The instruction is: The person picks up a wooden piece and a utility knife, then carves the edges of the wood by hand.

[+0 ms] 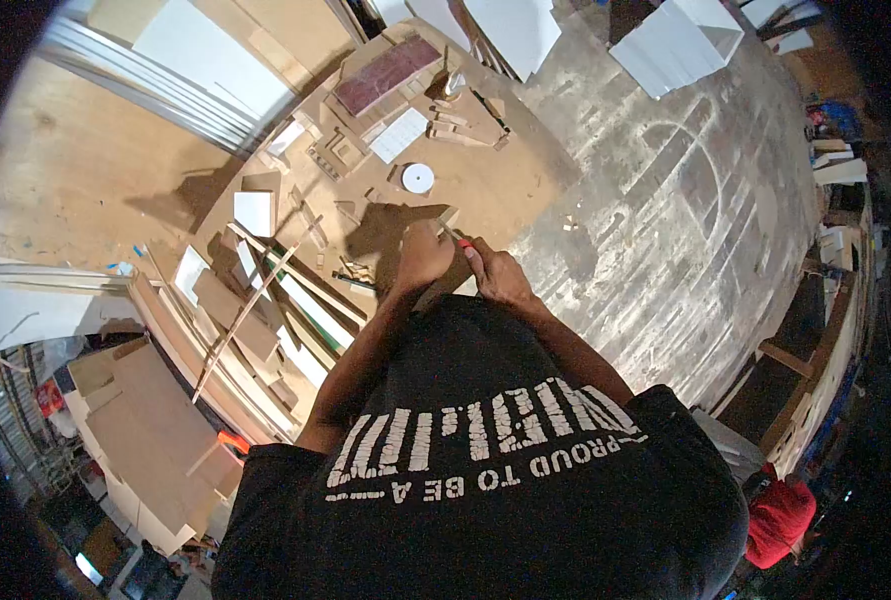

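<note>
My left hand [424,252] is closed around a small piece of wood [447,215], whose pale end shows above the fingers. Close beside it, my right hand [502,275] grips a small tool with a red handle [464,243], its thin tip pointing at the wood. Both hands are held in front of the black shirt, over the near part of a brown board. A white round roll [417,178] lies on the board just beyond my hands.
Wood offcuts [337,150], a white sheet [398,135] and a dark red block [387,76] lie farther off. Long wood strips [255,300] lean at the left. Worn grey floor [665,230] spreads to the right. A red cloth [780,520] is at lower right.
</note>
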Available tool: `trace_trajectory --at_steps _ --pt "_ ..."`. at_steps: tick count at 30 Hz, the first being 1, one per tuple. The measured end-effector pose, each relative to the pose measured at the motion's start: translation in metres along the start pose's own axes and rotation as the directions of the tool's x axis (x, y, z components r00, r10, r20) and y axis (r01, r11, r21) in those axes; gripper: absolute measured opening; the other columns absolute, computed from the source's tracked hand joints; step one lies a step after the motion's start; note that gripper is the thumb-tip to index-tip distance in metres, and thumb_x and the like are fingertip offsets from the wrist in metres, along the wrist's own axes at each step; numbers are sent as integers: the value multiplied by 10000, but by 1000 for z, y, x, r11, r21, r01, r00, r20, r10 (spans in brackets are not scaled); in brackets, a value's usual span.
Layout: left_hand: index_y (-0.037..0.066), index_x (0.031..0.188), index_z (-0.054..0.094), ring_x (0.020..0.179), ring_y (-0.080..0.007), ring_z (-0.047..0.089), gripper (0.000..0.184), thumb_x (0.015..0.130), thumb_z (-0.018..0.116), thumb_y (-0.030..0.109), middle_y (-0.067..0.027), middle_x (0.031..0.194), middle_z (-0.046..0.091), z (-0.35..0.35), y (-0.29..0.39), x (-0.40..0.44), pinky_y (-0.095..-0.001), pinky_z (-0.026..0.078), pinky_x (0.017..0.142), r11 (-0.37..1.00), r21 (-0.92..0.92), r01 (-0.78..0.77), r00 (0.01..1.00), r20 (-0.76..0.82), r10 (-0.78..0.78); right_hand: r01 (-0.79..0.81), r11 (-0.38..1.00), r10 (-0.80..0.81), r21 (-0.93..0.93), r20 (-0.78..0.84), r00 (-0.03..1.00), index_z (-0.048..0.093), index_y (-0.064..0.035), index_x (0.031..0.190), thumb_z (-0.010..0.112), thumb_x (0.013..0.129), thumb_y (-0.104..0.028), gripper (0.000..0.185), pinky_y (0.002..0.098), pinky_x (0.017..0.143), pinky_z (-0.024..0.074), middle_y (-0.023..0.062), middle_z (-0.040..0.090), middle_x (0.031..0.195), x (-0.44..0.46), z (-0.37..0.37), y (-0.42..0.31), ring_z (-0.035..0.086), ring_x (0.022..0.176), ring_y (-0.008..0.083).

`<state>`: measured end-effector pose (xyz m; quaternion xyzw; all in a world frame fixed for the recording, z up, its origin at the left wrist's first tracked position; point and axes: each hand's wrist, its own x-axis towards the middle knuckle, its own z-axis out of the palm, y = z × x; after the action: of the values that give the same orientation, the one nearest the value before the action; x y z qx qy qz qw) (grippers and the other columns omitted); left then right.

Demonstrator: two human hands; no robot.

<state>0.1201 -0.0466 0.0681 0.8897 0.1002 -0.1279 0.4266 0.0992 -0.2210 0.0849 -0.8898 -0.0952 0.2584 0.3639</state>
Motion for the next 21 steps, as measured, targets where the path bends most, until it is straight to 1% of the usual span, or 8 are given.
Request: trace_trajectory --at_steps 6,9,10,12,13,15,18,21 --pt "-51 902 673 923 -479 644 231 813 613 154 -305 919 663 25 -36 11 -543 507 817 996 9 -92 993 -70 93 51 998 -50 41 -24 998 476 -96 1368 350 1057 -408 458 599 742 509 307 672 849 9 10 16 657 830 503" --pt "-65 918 662 907 -478 645 247 805 625 152 -308 924 660 23 -34 11 -545 506 810 997 -8 -75 997 -26 75 132 991 -135 -29 -164 977 543 -58 1211 397 1064 -342 351 577 613 472 286 633 719 11 14 14 638 702 490" --pt "-72 921 656 900 -479 646 254 802 630 151 -310 923 658 20 -29 10 -545 506 807 998 -20 -60 998 -5 60 99 992 -111 -80 -160 981 541 -57 1209 391 1064 -351 360 579 616 474 288 633 718 13 17 18 637 705 493" --pt "-80 906 649 892 -480 645 252 801 630 147 -320 920 653 15 -17 3 -548 504 800 995 85 -56 998 20 54 37 983 -65 -180 -154 986 538 -54 1205 380 1065 -368 378 584 621 476 293 633 717 21 21 24 636 711 501" --pt "-85 899 645 888 -480 644 251 800 631 146 -324 918 650 13 -13 0 -549 504 796 989 139 -55 998 33 50 6 986 -31 -168 -147 989 537 -52 1198 374 1065 -375 384 585 622 477 297 632 717 21 20 25 635 715 504" --pt "-88 889 640 888 -477 646 247 801 627 142 -329 909 647 13 -14 5 -549 504 791 996 88 -22 999 29 19 -55 988 36 -144 -131 991 533 -48 1184 362 1066 -388 398 585 625 479 304 630 717 22 13 20 634 723 510" --pt "-86 880 641 883 -477 646 241 805 620 142 -326 892 644 18 -21 8 -550 505 785 997 54 -55 998 2 55 9 996 -19 -90 -114 993 531 -44 1176 352 1068 -391 406 581 634 484 307 630 725 10 7 4 636 739 514" --pt "-79 865 648 865 -482 645 234 811 614 147 -319 867 644 10 -10 4 -553 508 776 996 67 -66 998 7 65 -66 996 63 -56 -53 997 505 -70 1278 292 1061 -458 493 589 761 514 294 670 802 12 12 14 663 815 494"
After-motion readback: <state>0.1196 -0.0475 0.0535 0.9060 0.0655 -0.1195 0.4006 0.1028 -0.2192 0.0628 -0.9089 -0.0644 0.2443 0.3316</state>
